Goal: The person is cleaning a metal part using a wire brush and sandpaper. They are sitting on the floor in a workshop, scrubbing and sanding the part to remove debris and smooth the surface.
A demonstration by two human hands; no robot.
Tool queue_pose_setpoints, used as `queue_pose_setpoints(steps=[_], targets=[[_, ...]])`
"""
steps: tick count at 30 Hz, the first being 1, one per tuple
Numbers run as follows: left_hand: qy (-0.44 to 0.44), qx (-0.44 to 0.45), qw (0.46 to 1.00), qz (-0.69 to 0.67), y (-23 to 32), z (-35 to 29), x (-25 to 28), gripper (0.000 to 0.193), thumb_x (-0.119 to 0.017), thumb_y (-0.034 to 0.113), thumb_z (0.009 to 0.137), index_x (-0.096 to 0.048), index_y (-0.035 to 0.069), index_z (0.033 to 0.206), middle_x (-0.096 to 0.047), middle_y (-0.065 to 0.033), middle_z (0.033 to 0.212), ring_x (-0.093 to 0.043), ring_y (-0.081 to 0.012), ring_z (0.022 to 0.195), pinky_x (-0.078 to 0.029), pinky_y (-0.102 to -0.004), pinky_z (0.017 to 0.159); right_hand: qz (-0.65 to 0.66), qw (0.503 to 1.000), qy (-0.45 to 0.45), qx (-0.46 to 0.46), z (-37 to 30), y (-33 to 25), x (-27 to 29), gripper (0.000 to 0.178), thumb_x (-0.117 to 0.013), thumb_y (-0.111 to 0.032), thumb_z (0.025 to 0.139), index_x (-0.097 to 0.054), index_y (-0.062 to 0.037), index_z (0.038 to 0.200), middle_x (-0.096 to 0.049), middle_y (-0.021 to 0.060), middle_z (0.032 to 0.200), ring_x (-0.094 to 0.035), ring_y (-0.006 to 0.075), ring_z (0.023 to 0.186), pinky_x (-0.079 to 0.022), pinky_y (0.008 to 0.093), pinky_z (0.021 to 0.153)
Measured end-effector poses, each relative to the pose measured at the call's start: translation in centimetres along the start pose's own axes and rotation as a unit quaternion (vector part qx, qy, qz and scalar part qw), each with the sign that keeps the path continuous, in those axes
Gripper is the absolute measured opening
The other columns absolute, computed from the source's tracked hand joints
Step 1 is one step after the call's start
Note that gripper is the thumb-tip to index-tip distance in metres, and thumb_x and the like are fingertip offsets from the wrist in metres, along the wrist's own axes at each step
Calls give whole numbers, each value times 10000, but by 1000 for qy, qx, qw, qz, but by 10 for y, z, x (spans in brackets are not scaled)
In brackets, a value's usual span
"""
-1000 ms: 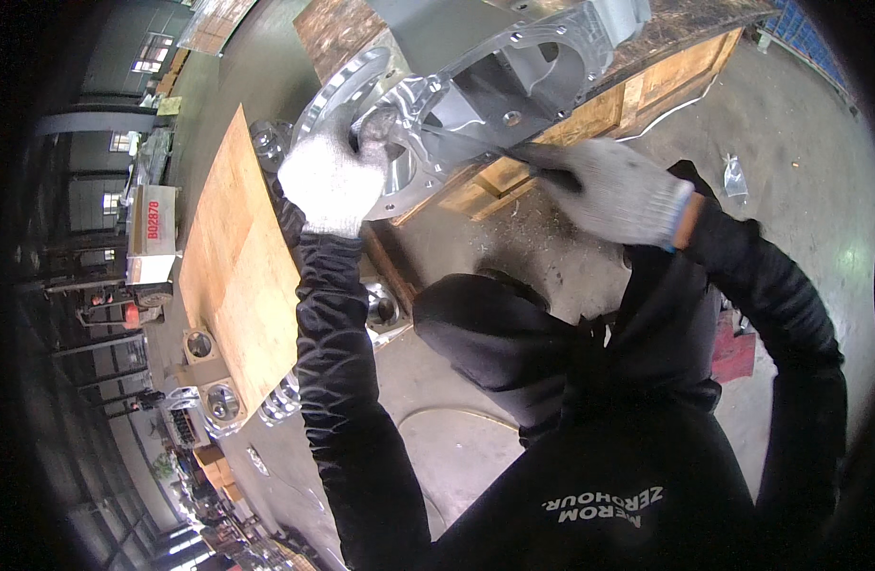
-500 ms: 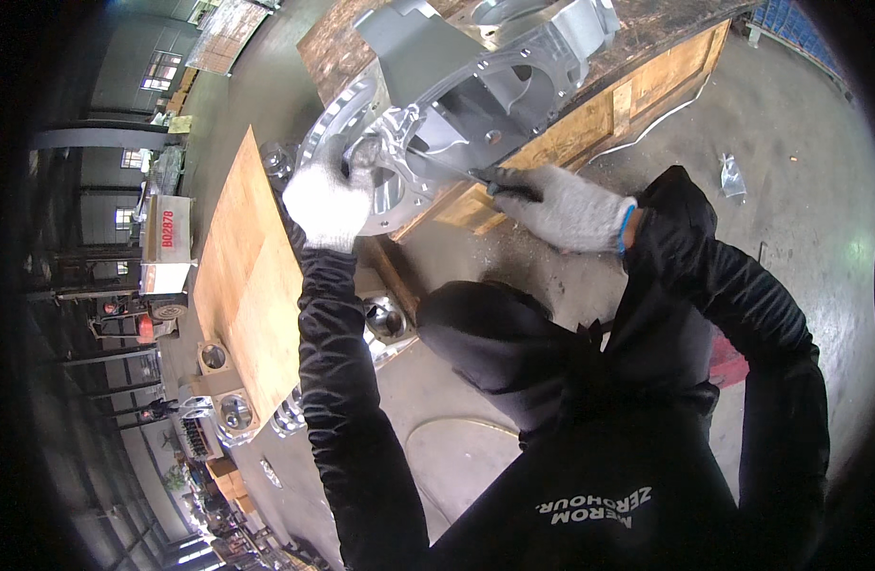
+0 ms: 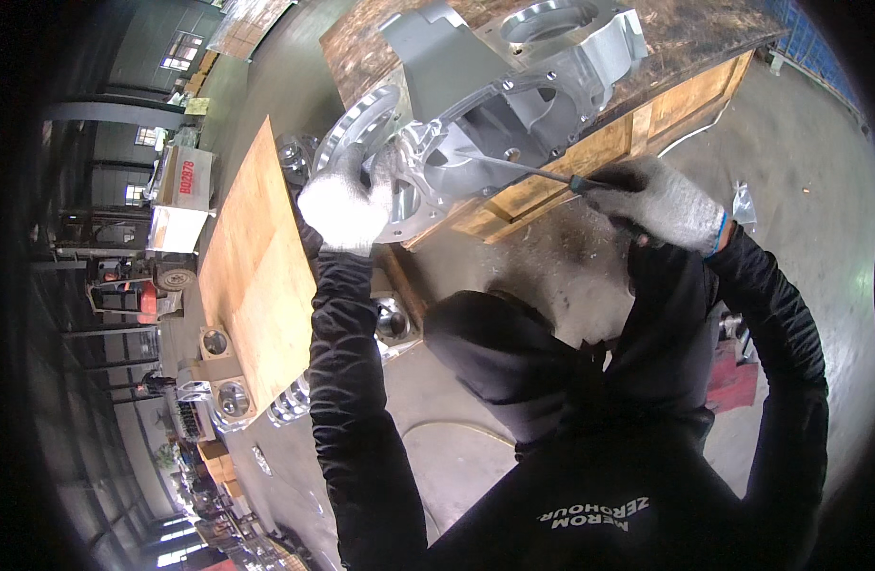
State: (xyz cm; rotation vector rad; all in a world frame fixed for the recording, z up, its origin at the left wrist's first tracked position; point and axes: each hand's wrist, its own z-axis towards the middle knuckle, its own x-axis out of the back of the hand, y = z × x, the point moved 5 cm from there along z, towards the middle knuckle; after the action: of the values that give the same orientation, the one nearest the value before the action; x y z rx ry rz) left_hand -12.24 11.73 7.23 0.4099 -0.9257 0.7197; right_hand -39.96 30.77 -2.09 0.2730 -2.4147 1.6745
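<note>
A large silver-grey metal casting point(image 3: 452, 67), with round flanged openings and bolt holes, rests on the wooden crate. My left hand point(image 3: 346, 202), in a white knit glove, has its fingers hooked over the ring flange at the casting's near left. In a similar glove with dark stains, my right hand point(image 3: 658, 198) is closed round the dark handle of a long, thin metal hand tool point(image 3: 528, 169). Its shaft points left into the casting's opening. Whether the tip touches metal I cannot tell, nor whether it is a file or a scraper.
The wooden crate point(image 3: 637, 128) has a worn top and framed sides. Leaning plywood point(image 3: 256, 295) stands left of my left arm. More machined castings point(image 3: 230, 395) lie by it. A forklift point(image 3: 137, 290) is farther left. A plastic bag point(image 3: 744, 205) lies on the floor at right.
My right hand has drawn back to the right with the tool, so more of its shaft shows. My left hand keeps its hold on the flange. The whole view has shifted slightly.
</note>
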Motion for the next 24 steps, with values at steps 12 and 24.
queue_pose_setpoints(steps=[12, 24], targets=[[24, 13, 999, 36, 2, -1, 1, 301, -683, 361, 891, -779, 110, 1027, -724, -185, 817, -712, -395, 758, -575, -459, 706, 29, 1000, 3, 5, 30, 18, 12, 382, -706, -415, 981, -778, -44, 1037, -568, -20, 633, -499, 64, 496, -401, 256, 455], [54, 14, 997, 44, -2, 2, -5, 297, -669, 386, 895, -747, 99, 908, -679, -171, 694, -677, -388, 635, -555, -461, 619, 8, 1000, -5, -3, 39, -6, 2, 411, -686, -427, 986, -735, -29, 901, -584, 15, 636, -484, 83, 496, -386, 265, 470]])
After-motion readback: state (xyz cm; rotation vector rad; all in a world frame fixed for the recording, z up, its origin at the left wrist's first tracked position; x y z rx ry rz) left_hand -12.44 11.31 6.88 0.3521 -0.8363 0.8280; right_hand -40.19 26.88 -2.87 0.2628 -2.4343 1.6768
